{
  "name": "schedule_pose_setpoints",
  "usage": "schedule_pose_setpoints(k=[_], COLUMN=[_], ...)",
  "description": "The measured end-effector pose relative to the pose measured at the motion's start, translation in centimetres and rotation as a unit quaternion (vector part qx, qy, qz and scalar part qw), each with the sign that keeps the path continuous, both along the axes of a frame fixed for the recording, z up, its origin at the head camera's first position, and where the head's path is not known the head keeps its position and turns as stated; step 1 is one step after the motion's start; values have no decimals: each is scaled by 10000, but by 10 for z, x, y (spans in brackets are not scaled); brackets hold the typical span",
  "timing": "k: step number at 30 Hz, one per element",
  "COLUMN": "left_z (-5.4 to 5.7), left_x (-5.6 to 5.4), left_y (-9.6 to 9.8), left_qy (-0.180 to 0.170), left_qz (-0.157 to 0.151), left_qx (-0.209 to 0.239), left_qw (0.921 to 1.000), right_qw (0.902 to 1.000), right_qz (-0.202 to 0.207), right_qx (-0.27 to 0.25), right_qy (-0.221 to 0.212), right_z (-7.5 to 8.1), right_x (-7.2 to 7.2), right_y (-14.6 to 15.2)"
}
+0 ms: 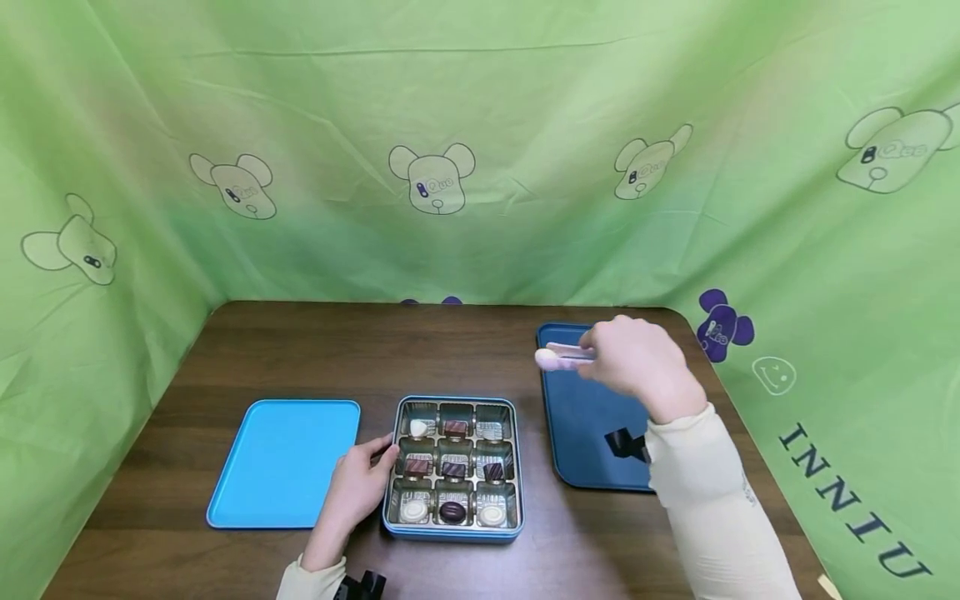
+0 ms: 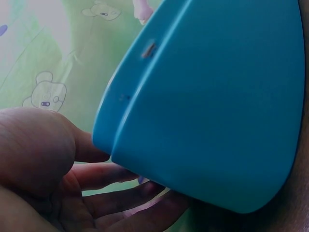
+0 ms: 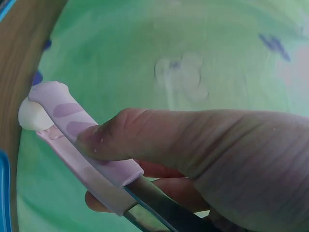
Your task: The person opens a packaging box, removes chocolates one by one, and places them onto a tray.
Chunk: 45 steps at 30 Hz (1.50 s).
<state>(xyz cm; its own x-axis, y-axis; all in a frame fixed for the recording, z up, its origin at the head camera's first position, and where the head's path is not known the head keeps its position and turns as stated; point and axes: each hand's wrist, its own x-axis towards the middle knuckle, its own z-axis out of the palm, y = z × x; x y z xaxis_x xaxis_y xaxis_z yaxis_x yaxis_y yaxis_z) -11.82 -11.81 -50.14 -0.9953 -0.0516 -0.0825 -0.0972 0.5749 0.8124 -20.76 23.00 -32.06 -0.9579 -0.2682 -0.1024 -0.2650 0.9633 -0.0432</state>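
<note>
My right hand [image 1: 630,358] grips pale pink tongs [image 1: 577,357] over the dark blue tray [image 1: 592,417]. A round white chocolate [image 3: 34,115] is pinched between the tong tips, which point left. My left hand [image 1: 358,483] lies against the left side of a blue tin [image 1: 453,534], its fingers fairly straight, its thumb at the rim in the left wrist view. Inside the tin, a silvery divided insert [image 1: 474,475] holds white, brown and striped dark chocolates, one per compartment. At the insert's back right, one compartment [image 1: 491,425] shows no chocolate.
A bright blue tray [image 1: 288,462] lies left of the tin. All of it stands on a brown wooden table [image 1: 322,350]. Green cloth [image 1: 435,100] with bear-head prints hangs behind the table and along both sides.
</note>
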Motion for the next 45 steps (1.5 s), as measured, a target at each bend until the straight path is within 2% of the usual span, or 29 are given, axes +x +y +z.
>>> schedule_pose_setpoints(k=[6, 10, 13, 17, 21, 27, 32, 45], left_z=[0, 0, 0, 0, 1, 1, 1, -1], left_x=[1, 1, 0, 0, 0, 1, 2, -1], left_y=[1, 1, 2, 3, 5, 8, 9, 9], left_qy=[24, 31, 24, 24, -2, -55, -38, 52], left_qz=[-1, -13, -16, 1, -1, 6, 1, -34], left_qx=[3, -10, -8, -7, 11, 3, -33, -62], left_qw=[10000, 10000, 10000, 10000, 10000, 10000, 10000, 10000], right_qw=[9987, 9965, 9960, 9970, 9959, 9939, 9938, 9950], right_qz=[-438, -681, -718, -628, -671, -756, -735, -736], right_qx=[-205, -335, -340, -262, -239, -215, -185, -53], right_qy=[-158, -345, -413, -372, -556, -779, -813, -667], right_z=[-4, -15, -27, -47, -66, -84, -90, -87], right_x=[-15, -24, -31, -39, -43, -44, -43, -42], right_y=[37, 57, 68, 75, 76, 74, 71, 68])
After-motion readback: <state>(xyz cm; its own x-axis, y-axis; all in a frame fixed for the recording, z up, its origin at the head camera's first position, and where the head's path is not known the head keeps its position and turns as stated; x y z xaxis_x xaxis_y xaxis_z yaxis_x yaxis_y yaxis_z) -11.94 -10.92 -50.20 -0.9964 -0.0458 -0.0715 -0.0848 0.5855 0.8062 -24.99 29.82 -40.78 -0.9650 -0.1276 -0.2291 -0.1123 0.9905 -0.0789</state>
